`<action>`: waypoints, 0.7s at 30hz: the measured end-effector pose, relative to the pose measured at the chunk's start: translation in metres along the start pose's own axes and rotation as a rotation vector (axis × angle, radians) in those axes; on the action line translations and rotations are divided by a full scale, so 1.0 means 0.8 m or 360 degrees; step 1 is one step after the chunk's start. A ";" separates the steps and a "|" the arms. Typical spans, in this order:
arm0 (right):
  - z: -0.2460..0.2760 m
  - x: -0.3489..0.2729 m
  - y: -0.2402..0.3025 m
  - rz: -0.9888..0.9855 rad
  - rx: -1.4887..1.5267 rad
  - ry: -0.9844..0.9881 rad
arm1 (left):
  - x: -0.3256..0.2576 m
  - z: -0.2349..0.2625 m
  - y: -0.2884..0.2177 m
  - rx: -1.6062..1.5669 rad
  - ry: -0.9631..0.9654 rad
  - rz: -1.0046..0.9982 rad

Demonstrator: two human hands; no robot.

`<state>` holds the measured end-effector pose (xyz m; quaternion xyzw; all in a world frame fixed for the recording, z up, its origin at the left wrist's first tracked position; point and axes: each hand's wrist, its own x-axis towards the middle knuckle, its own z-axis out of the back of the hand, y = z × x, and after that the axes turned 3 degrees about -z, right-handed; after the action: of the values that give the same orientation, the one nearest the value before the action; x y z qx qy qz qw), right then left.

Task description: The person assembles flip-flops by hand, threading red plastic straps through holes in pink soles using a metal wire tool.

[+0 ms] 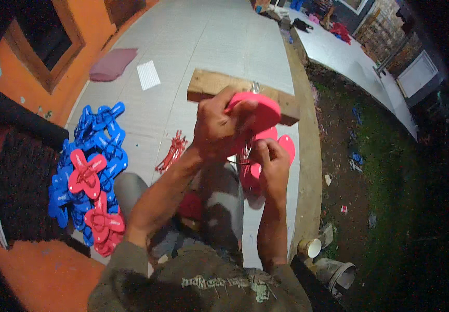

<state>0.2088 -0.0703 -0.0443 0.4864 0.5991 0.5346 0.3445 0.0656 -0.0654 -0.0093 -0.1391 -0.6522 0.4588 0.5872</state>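
Observation:
A pinkish-red flip-flop sole (267,110) is raised above the wooden beam, with my left hand (216,125) wrapped round its near side. Just below and to the right, my right hand (273,162) is closed with thumb and fingers pressed together. A thin, shiny and dark piece shows beside its fingertips, too small and blurred to name. More pinkish-red soles (287,147) lie behind and under the right hand, partly hidden. The wooden beam (206,84) lies crosswise beyond both hands, with a small clear or shiny object (255,87) on it.
At my left is a heap of blue flip-flops (113,156), with several red flip-flops (85,174) on and beside it. Red straps (172,152) lie on the tiled floor. Farther off are a white sheet (148,75) and a mauve cloth (113,64). A concrete edge (307,208) borders grass at right.

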 end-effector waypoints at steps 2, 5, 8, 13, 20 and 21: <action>-0.022 -0.005 0.018 0.0309 -0.0134 -0.0333 | 0.000 0.001 -0.005 -0.0501 0.0010 0.0323; -0.025 0.018 0.027 0.0602 -0.0310 -0.0346 | 0.000 -0.001 -0.014 -0.0852 0.0159 0.0483; -0.030 0.026 0.038 0.0267 -0.0353 -0.0297 | 0.001 0.006 -0.016 -0.0561 0.0168 0.0435; -0.031 -0.021 0.012 0.0294 -0.0540 -0.0262 | -0.090 0.000 -0.026 -0.0101 -0.0174 0.0298; -0.024 -0.007 -0.005 0.0665 -0.0374 -0.0228 | -0.046 -0.005 -0.013 -0.0462 -0.0107 0.0062; -0.030 -0.006 -0.005 0.0665 -0.0366 -0.0219 | -0.042 0.000 -0.012 -0.0502 -0.0069 0.0117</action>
<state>0.1869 -0.0824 -0.0445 0.5926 0.3959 0.6245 0.3194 0.0784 -0.0944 -0.0235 -0.2433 -0.7231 0.3748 0.5267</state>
